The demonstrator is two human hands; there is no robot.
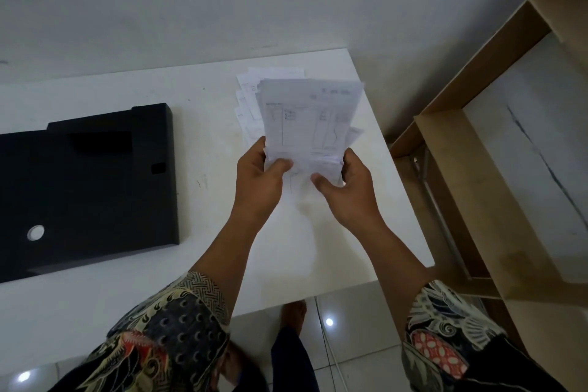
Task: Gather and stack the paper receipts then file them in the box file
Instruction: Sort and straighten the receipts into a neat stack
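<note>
A stack of white printed paper receipts (305,118) is held upright above the white table (203,200). My left hand (261,178) grips its lower left corner and my right hand (346,188) grips its lower right corner. Behind the stack, more loose receipts (251,89) lie fanned out on the table near its far right corner. The black box file (86,188) lies flat and closed on the left of the table, with a round finger hole near its front.
The table's right edge is close beside my right hand. Past it stands a wooden shelving unit (477,143) with open compartments. Below the table's front edge are a tiled floor (350,344) and my foot. A white wall runs behind the table.
</note>
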